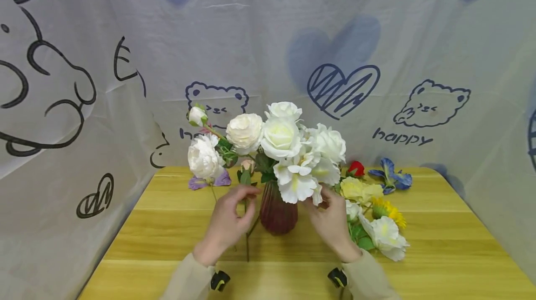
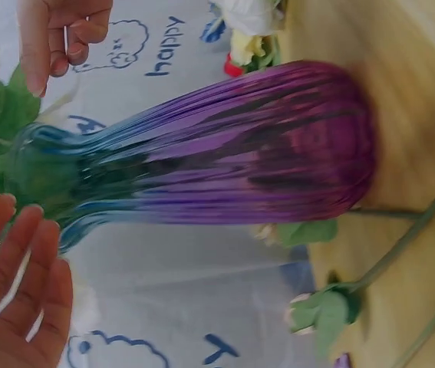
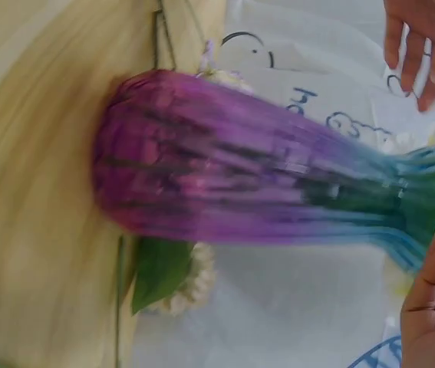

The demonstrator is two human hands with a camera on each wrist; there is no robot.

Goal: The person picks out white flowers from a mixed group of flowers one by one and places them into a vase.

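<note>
A ribbed glass vase [image 2: 225, 161], magenta at its base and blue-green at its neck, stands upright with stems showing through it. White flowers [image 1: 281, 138] fill its top and spread to both sides. My left hand [image 1: 231, 215] is beside the vase neck, its fingers nearly straight and fingertips right at the rim in the left wrist view. My right hand [image 1: 331, 220] is on the other side, under the white blooms that partly hide its fingertips. In the right wrist view its thumb and fingers overlap the vase rim, with nothing visible in their grasp.
Right of the vase lie several loose flowers, including a red rose [image 1: 356, 169], a blue iris [image 1: 391, 176], a yellow flower [image 1: 389, 212] and a white flower [image 1: 386, 237]. A pale rosebud [image 1: 247, 166] and purple petals [image 1: 209, 180] lie left on the wooden table [image 1: 167, 239]. A printed curtain [image 1: 268, 35] hangs behind.
</note>
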